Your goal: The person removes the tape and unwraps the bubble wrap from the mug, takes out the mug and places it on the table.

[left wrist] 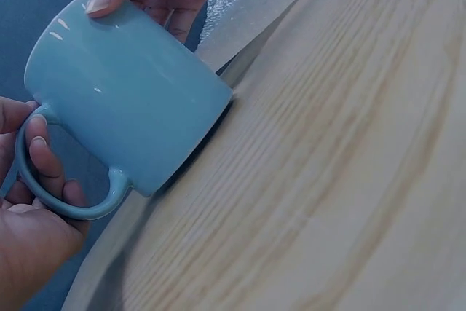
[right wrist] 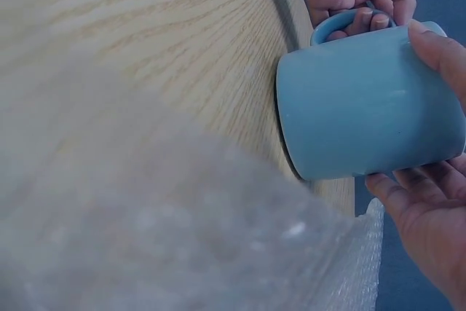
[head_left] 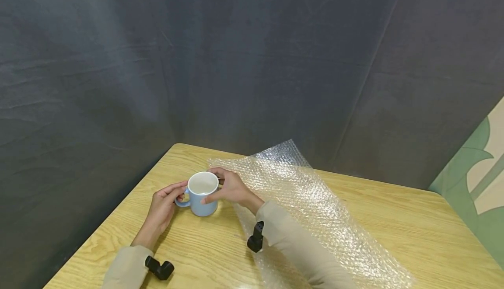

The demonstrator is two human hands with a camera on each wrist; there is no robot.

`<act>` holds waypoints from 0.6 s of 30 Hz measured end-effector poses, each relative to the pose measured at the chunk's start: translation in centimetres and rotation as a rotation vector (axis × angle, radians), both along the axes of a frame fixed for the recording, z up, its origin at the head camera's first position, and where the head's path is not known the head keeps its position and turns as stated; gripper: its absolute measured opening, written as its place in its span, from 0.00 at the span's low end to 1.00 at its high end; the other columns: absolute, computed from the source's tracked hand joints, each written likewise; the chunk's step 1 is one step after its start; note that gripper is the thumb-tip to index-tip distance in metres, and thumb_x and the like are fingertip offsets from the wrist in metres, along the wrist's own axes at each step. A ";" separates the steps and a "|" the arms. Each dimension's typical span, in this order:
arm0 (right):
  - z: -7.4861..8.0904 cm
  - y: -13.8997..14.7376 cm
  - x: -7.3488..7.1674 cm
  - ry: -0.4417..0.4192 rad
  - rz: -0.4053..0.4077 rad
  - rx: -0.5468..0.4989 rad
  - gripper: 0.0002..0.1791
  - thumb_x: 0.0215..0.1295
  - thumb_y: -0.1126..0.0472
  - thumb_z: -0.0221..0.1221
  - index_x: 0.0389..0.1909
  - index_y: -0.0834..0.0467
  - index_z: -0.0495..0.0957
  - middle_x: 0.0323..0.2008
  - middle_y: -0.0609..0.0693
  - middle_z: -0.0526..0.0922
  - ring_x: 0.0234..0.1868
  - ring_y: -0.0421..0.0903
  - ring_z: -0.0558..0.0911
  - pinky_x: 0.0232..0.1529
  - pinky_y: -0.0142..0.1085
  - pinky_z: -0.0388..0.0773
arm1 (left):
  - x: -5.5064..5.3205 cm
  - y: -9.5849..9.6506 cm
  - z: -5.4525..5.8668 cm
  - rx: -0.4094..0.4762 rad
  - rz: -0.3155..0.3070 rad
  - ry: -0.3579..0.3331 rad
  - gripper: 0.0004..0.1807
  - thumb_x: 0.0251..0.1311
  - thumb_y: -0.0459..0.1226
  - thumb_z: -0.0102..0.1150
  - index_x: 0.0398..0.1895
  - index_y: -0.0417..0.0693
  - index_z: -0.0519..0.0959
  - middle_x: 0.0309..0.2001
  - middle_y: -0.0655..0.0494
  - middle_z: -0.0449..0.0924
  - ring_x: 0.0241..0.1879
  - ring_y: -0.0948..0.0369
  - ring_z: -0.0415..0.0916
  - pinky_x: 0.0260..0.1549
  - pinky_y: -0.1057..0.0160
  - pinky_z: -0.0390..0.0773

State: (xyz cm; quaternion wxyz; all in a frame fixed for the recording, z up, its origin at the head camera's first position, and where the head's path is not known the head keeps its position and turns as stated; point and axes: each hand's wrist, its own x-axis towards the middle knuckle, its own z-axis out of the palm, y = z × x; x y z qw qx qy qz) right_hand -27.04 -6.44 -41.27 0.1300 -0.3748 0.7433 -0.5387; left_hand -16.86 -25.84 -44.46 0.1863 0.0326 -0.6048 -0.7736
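Observation:
A light blue mug [head_left: 203, 204] with a white inside stands upright at the left part of the wooden table, its handle [left wrist: 69, 209] pointing left. My left hand [head_left: 162, 206] grips that handle, with fingers curled through the loop in the left wrist view. From the other side my right hand [head_left: 233, 187] holds the mug's body, thumb on the near face and fingers round the far side. The right wrist view shows the mug [right wrist: 364, 107] between the right thumb and fingers, its base close over the tabletop.
A large sheet of bubble wrap [head_left: 315, 197] lies across the middle of the table [head_left: 393, 206], partly under my right forearm. Its far corner [head_left: 281, 151] reaches past the back edge. Dark cloth [head_left: 252, 61] hangs behind the table, and a green patterned panel [head_left: 476, 184] stands at the right.

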 end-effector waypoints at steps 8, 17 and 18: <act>0.0 0.0 0.1 -0.009 0.001 -0.003 0.42 0.37 0.64 0.80 0.59 0.57 0.74 0.47 0.44 0.80 0.46 0.40 0.81 0.46 0.33 0.79 | 0.0 0.0 -0.2 0.010 -0.019 0.015 0.10 0.65 0.27 0.56 0.39 0.45 0.87 0.33 0.58 0.80 0.32 0.63 0.73 0.35 0.69 0.77; 0.0 -0.1 0.1 -0.012 -0.003 0.004 0.41 0.37 0.64 0.80 0.58 0.57 0.75 0.47 0.44 0.81 0.46 0.40 0.81 0.45 0.33 0.79 | -0.1 -0.1 -0.4 0.022 -0.013 -0.009 0.09 0.65 0.28 0.57 0.41 0.41 0.86 0.32 0.57 0.80 0.31 0.64 0.74 0.34 0.68 0.77; -0.1 -0.1 0.1 -0.013 -0.001 0.002 0.41 0.37 0.64 0.80 0.57 0.57 0.75 0.46 0.44 0.81 0.45 0.40 0.81 0.44 0.33 0.79 | -0.1 -0.1 -0.4 0.025 -0.015 -0.010 0.09 0.65 0.28 0.57 0.41 0.41 0.86 0.33 0.56 0.80 0.31 0.64 0.74 0.34 0.69 0.77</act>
